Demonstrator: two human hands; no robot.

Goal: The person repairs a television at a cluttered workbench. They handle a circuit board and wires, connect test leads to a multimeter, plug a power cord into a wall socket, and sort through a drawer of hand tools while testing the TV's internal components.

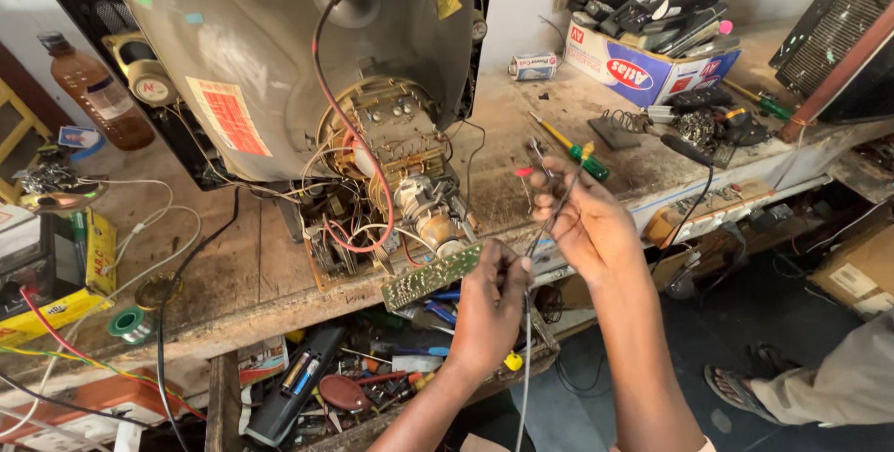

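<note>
Workbench (261, 266) w/ TV tube (279, 52); left hand (489, 317) & right hand (587, 224) hold wire (549, 224).

At the upper right of the frame a white, blue and red cardboard box (643, 68) stands on the tabletop (251, 266). Beside it lies a small white carton (534, 66). Upper left, the grey tube (279, 33) carries an orange rectangular label (228, 117) and a yellow sticker (449, 1). At the left edge lies a yellow package (100, 252).
</note>
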